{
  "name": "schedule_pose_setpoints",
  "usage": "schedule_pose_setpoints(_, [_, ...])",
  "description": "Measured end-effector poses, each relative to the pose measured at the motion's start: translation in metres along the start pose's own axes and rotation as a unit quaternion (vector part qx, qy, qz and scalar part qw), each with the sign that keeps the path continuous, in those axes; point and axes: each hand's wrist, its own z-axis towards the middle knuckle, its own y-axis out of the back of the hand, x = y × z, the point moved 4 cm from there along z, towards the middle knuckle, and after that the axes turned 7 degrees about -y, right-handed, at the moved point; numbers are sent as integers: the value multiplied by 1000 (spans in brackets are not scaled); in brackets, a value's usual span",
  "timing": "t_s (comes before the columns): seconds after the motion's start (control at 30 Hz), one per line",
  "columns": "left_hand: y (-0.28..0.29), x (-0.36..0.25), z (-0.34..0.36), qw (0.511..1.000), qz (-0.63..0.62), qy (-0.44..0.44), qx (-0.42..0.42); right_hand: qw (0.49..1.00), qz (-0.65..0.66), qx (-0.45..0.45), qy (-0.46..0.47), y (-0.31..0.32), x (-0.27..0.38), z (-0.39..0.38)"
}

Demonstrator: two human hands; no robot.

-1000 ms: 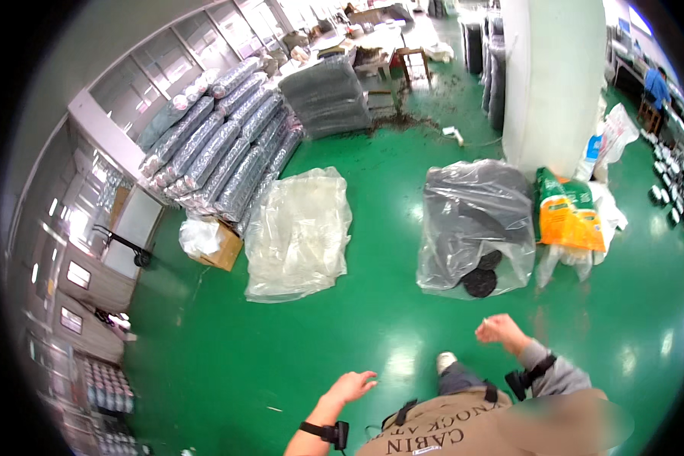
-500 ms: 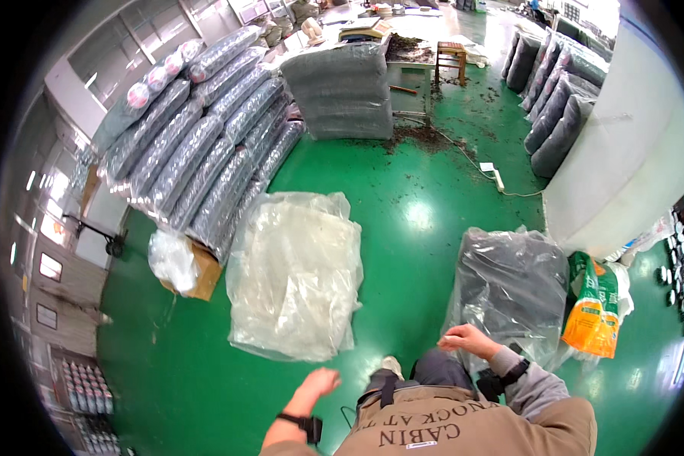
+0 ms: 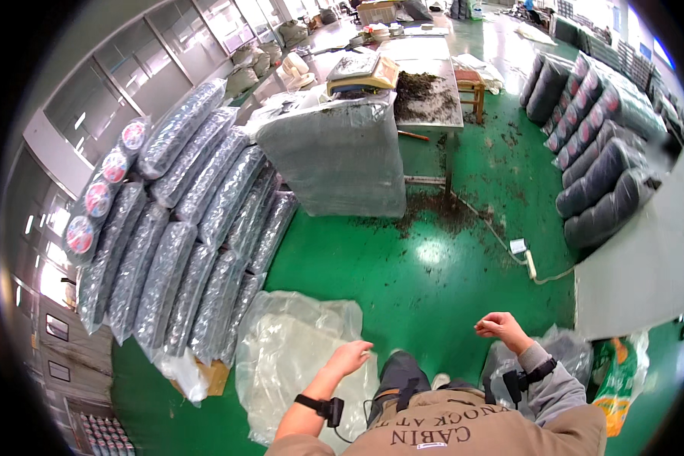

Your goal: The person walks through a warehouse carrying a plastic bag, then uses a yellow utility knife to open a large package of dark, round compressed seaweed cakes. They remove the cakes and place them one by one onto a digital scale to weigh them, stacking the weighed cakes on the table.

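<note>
My left hand (image 3: pixel 349 357) hangs in the air above the near side of a clear plastic sheet or bag (image 3: pixel 281 372) spread on the green floor. Its fingers are loosely curled together, and nothing shows in them. My right hand (image 3: pixel 505 330) is raised over the floor with its fingers drawn in and the thumb close to them; nothing can be seen in it either. Beneath and beside the right forearm lies a dark bundle in clear plastic (image 3: pixel 566 351), partly covered by the arm. Neither hand touches anything. Each wrist wears a black strapped device.
Long plastic-wrapped rolls (image 3: pixel 182 266) are piled at the left. Ahead, a grey wrapped block (image 3: pixel 338 163) stands against a table (image 3: pixel 441 114) strewn with dark crumbs. A cable with a power strip (image 3: pixel 531 264) crosses the floor. A white panel (image 3: pixel 638 281) and a green-orange bag (image 3: pixel 614 384) are at the right.
I have moved forward: the wrapped block, table and piled rolls are nearer, and the plastic sheet has slid down beside my legs. Both hands have risen in the view.
</note>
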Motion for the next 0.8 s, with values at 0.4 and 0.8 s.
schedule_pose_setpoints(0.4, [367, 57, 548, 923, 26, -131, -362, 985, 96, -119, -74, 150, 148, 228])
schedule_pose_setpoints(0.8, [445, 194, 857, 935, 148, 205, -249, 987, 57, -133, -70, 334, 326, 446])
